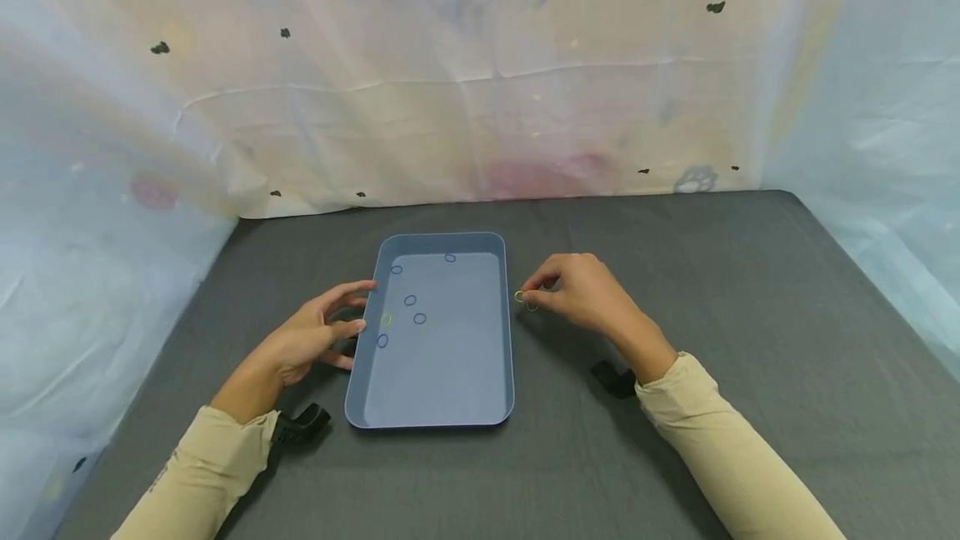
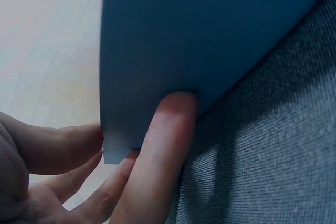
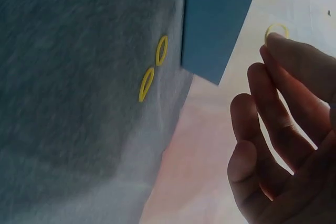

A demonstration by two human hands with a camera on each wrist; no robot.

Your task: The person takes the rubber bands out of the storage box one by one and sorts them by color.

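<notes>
Across the dark grey cloth (image 1: 592,465), the blue tray (image 1: 442,394) sits left of centre, long axis running away from the person. Left hand (image 1: 303,340) is at its left long wall – fingers spread, fairly straight, tips touching the outside, no grip on it that I can see. Right hand (image 1: 581,290) is just beside the opposite long wall, thumb and index finger closed in a pinch on one thin yellow ring (image 3: 278,23), other fingers loosely bent.

Key relation: pinched ring is outside the right wall, tray interior directly left of it, wall in between. Right hand is clearly the nearer one; left is across the tray's width.

Right wrist view: two loose yellow rings (image 3: 165,51) on the cloth, near the tray's outer wall, lying roughly end to end – can't tell if they touch.

In the tray: five dark blue rings (image 1: 425,318), scattered, mostly in the left half and toward the far end, plus one lone yellow ring (image 1: 391,320) near the left wall.
</notes>
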